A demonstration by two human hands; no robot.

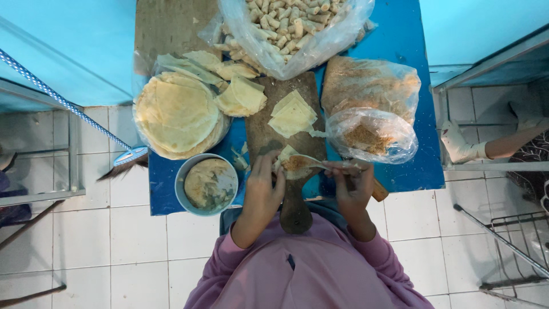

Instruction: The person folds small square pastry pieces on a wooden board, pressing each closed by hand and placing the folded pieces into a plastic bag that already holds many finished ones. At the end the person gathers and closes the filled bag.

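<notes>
My left hand [262, 186] rests on a small pale wrapper [286, 154] that lies on a dark wooden board [264, 134], its fingers pinning the wrapper's edge. My right hand [350, 182] holds a spoon [309, 162] whose bowl carries brown crumbly filling [295, 163] right over the wrapper. A few more cut wrappers [291, 116] lie further up the board.
On the blue table [409, 166]: a stack of round pale wrappers [177, 114], a grey bowl of paste [207, 184], two clear bags of brown filling [372, 137], a big bag of finished rolls [294, 26]. Another person's foot [460, 146] is at the right. White tiled floor surrounds the table.
</notes>
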